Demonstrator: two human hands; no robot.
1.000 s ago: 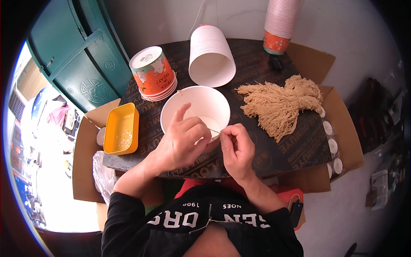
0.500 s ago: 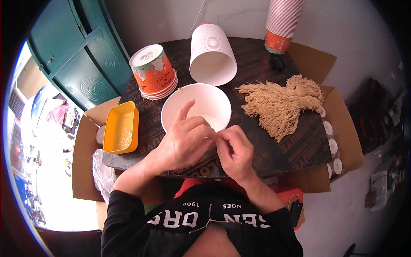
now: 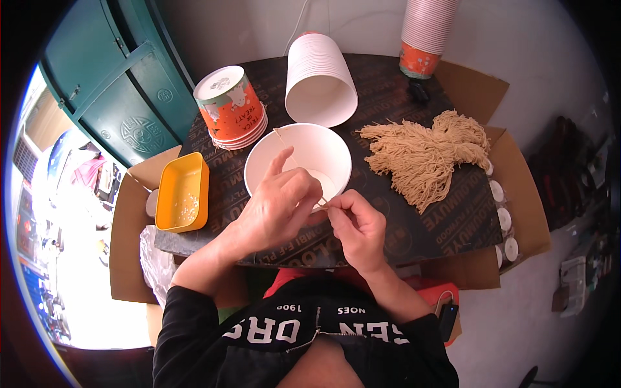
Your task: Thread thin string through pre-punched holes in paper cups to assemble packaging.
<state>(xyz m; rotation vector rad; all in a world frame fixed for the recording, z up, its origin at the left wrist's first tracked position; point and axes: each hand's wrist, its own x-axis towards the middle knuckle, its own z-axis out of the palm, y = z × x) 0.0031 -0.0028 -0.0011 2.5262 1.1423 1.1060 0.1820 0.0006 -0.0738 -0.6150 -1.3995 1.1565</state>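
A white paper bucket (image 3: pixel 320 145) stands mouth up in front of me. A tan string (image 3: pixel 279 136) hangs over its far rim. My left hand (image 3: pixel 279 202) reaches over the near left rim, index finger raised, thumb and other fingers closed toward the near rim. Right beside it, my right hand (image 3: pixel 356 226) pinches with thumb and index finger at that rim. A short bit of string (image 3: pixel 323 205) shows between the two hands; its hold in the left fingers is partly hidden.
A stack of orange printed buckets (image 3: pixel 231 110) stands upside down at the left, above a yellow tray (image 3: pixel 202 194) holding small white bits. Nested white buckets (image 3: pixel 321 77) lie behind. Bundled tan strings (image 3: pixel 424 155) lie right. Another tall bucket stack (image 3: pixel 420 59) stands far right.
My hands have drawn slightly apart at the near rim, and a bit of string now shows between them. The right fingers opened out a little from their curl.
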